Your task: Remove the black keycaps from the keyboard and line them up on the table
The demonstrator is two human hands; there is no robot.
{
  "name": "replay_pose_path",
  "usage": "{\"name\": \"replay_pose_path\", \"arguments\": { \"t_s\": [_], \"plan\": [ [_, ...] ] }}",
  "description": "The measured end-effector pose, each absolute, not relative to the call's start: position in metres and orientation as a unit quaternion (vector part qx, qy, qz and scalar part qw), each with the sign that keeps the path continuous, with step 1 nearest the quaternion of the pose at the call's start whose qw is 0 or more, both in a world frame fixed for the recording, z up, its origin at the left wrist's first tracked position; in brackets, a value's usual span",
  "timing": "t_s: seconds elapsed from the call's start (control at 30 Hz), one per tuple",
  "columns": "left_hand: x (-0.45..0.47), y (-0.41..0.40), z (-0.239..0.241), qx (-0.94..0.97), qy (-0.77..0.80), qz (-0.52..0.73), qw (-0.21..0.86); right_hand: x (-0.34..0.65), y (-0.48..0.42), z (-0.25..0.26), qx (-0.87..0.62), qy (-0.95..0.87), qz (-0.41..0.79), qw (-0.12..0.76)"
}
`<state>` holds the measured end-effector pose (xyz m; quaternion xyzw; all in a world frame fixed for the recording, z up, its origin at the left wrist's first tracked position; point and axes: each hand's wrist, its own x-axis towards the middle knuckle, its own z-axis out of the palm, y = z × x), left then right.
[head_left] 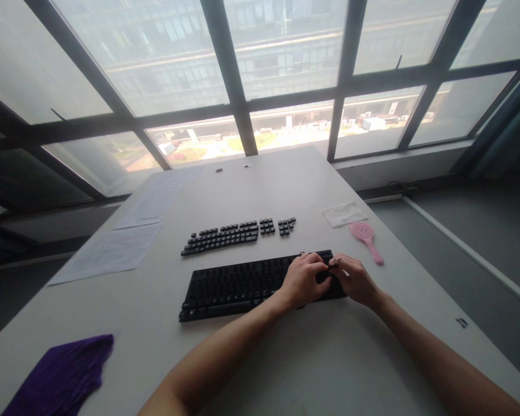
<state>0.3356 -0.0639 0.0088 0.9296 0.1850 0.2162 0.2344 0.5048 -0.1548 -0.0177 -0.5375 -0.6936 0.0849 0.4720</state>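
A black keyboard [238, 283] lies on the white table, most of its upper rows stripped of keycaps, with caps still on the bottom rows. Over its right end is my left hand [304, 278], fingers curled and thumb bent towards them. Close beside it, my right hand [356, 279] has its fingertips pinched together around something small and dark. What is between the fingers of either hand is too small or hidden to name. Behind the keyboard, loose black keycaps [221, 238] sit in rows and small groups.
Right of the keyboard lie a pink hairbrush [364, 234] and a white tissue or packet [341, 214]. Paper sheets [108, 251] cover the table's left edge. A purple cloth [65, 375] is at the near left, a small dark item [461, 323] at the near right. Windows stand beyond.
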Motion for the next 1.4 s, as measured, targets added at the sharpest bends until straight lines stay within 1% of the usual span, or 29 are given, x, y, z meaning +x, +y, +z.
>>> {"name": "replay_pose_path", "arguments": {
  "t_s": [0.1,0.33,0.53,0.73,0.8,0.9,1.07,1.17,1.23,1.33,1.4],
  "plan": [
    [0.336,-0.06,0.004,0.926,0.191,0.213,0.245,0.501,-0.154,-0.028,-0.583,-0.619,0.093,0.517],
    [0.338,-0.057,-0.001,0.922,0.195,0.216,0.257,0.49,-0.154,-0.028,-0.636,-0.532,0.143,0.54],
    [0.338,-0.059,-0.001,0.911,0.181,0.239,0.284,0.488,-0.153,-0.027,-0.647,-0.492,0.131,0.568],
    [0.338,-0.061,0.001,0.888,0.173,0.27,0.33,0.483,-0.153,-0.022,-0.659,-0.495,0.083,0.561],
    [0.337,-0.061,0.001,0.886,0.174,0.283,0.324,0.482,-0.153,-0.02,-0.674,-0.491,0.08,0.546],
    [0.336,-0.061,0.0,0.902,0.156,0.285,0.284,0.483,-0.153,-0.019,-0.69,-0.487,0.087,0.528],
    [0.337,-0.064,-0.002,0.93,0.122,0.269,0.217,0.484,-0.151,-0.016,-0.681,-0.464,0.108,0.557],
    [0.336,-0.067,0.002,0.927,0.121,0.28,0.218,0.482,-0.151,-0.016,-0.682,-0.453,0.114,0.563],
    [0.334,-0.064,0.008,0.914,0.138,0.298,0.239,0.481,-0.151,-0.017,-0.683,-0.445,0.112,0.568],
    [0.333,-0.044,0.02,0.885,0.198,0.326,0.269,0.483,-0.15,-0.019,-0.677,-0.436,0.117,0.582],
    [0.335,-0.019,0.026,0.877,0.248,0.327,0.25,0.485,-0.15,-0.021,-0.671,-0.434,0.124,0.588]
  ]
}}
